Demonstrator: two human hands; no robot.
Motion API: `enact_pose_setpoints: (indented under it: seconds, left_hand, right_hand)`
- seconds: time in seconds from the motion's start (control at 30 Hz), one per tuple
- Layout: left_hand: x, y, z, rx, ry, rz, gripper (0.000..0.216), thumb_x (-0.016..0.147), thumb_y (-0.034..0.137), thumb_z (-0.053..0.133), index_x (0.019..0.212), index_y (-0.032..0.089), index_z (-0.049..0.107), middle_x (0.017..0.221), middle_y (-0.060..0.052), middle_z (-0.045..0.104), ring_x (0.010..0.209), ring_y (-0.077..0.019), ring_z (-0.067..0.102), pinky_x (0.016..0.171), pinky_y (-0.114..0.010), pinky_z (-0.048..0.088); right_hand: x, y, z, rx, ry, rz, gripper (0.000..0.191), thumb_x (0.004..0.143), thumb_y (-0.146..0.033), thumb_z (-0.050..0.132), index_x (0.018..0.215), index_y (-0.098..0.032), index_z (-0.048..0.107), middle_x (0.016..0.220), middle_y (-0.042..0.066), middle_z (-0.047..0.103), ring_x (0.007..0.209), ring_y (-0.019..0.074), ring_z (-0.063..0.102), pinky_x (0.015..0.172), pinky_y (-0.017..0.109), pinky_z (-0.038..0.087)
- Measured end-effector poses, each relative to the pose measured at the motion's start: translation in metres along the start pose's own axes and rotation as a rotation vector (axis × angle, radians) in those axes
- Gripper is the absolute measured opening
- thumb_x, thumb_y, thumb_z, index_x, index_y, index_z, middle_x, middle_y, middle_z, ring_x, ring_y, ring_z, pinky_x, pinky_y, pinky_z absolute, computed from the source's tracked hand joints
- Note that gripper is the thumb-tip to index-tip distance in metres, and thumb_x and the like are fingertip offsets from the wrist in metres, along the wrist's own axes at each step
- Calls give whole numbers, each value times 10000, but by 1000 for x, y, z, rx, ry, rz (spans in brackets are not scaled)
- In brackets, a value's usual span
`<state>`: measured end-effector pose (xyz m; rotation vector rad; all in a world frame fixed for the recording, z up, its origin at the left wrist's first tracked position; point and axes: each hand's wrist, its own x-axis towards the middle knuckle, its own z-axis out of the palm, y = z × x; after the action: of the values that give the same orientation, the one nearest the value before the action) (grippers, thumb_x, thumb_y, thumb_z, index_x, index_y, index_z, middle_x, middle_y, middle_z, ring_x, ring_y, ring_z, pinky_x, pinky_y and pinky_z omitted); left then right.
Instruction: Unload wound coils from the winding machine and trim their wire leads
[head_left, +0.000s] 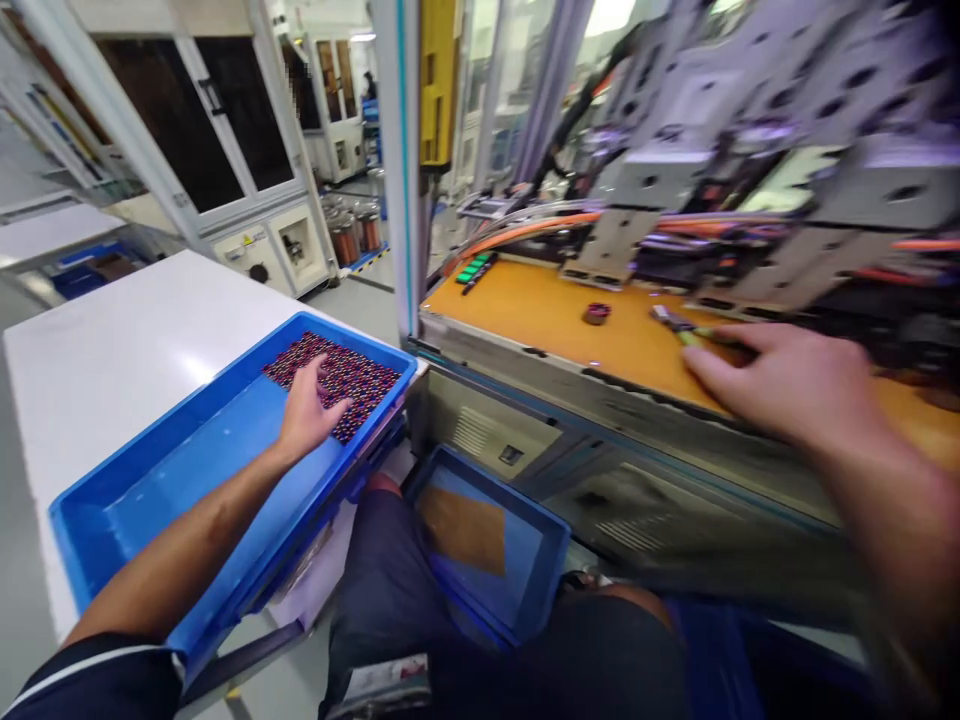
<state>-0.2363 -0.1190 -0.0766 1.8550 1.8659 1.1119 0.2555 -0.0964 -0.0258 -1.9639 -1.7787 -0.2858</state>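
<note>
the left hand (306,412) is over the far right end of a blue tray (225,470), at the many small parts (361,375) which lie close together there. this hand is partly open: the thumb stands apart from the fingers, and between them only the parts below are seen. whether the fingertips touch the parts, i cannot tell exactly. the parts are dark with small coloured dots, and they cover only this far end of the tray; the near left portion shows bare blue bottom. the tray stands on the right side of a white desk (142,325). on the right of the scene, the right hand (795,385) is blurred; its fingers are closed around a small hand tool (679,322) with a metal tip and greenish handles. the tip points to the far left, above or on an orange work surface (525,300); which of these, i cannot tell. to the left of the tip, and apart from it, one small round part (598,314) rests on this surface. at its far left corner there are green pieces (474,268) beside a dark strip. metal machine units (660,170) stand behind. lower, between desk and machine, is another blue tray (525,500) with a brown sheet (465,528) inside.
</note>
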Motion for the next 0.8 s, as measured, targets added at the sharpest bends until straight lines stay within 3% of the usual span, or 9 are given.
enact_pose_setpoints:
  seconds: [0.07,0.13,0.23,0.33,0.43,0.53,0.6,0.7,0.8]
  left_hand:
    - [28,54,10,6,-4,214,714,683,248,801,1335,167,521,1089,-89,613,835,-175,575,832,-368,518]
    - [50,114,35,-57,-122,347,582,713,228,787,1257,163,591,1078,-92,647,952,-205,599,917,-370,492]
    - [69,189,90,-118,-294,361,527,722,178,779,1220,144,609,1050,-88,679,973,-201,624,934,-348,485]
    - [76,234,144,-130,-363,325,650,679,145,804,1279,104,560,991,-91,689,897,-200,645,889,-347,501]
    - [81,255,178,-155,-360,264,784,634,148,839,1338,103,498,972,-81,682,936,-221,641,927,-370,481]
    - [81,265,188,-208,-338,215,760,639,129,827,1326,126,502,931,-55,670,963,-227,635,967,-383,457]
    - [73,268,181,-267,-343,206,716,663,87,786,1320,131,503,925,-46,660,893,-201,646,932,-370,477]
    - [43,263,153,-382,-377,229,705,722,58,698,1368,168,439,1000,-44,650,742,-124,649,813,-308,523]
    - [-3,241,115,-552,-414,223,703,736,71,673,1367,178,384,1060,-62,663,806,-108,674,808,-271,539]
  right_hand:
    - [-3,3,-1,18,-3,40,381,783,-396,684,965,-71,767,957,224,731,786,277,658,678,372,441]
    - [-4,3,0,65,32,31,436,800,-461,659,994,-85,762,998,203,733,844,274,667,732,363,466]
    - [-6,1,1,147,153,-7,422,817,-481,637,976,-105,744,1012,174,731,922,269,667,827,360,499]
    - [-9,3,-2,204,360,-47,407,887,-457,536,1006,-107,704,1038,167,714,983,266,655,918,390,503]
    - [-14,5,-6,213,582,-93,453,906,-453,468,1097,-82,645,1135,212,656,1128,311,589,1031,476,438]
    - [-19,4,-7,209,710,-165,456,882,-449,507,1159,-99,601,1194,223,608,1202,349,527,1059,542,394]
    - [-20,2,-6,208,758,-204,424,882,-421,530,1167,-113,593,1192,216,603,1190,351,529,1033,548,414]
    - [-15,1,-5,206,803,-254,334,898,-362,543,1109,-113,618,1115,207,634,1116,337,572,961,519,476]
    - [-10,-4,-11,220,810,-326,235,911,-309,539,1014,-125,643,996,179,669,996,304,623,870,474,535]
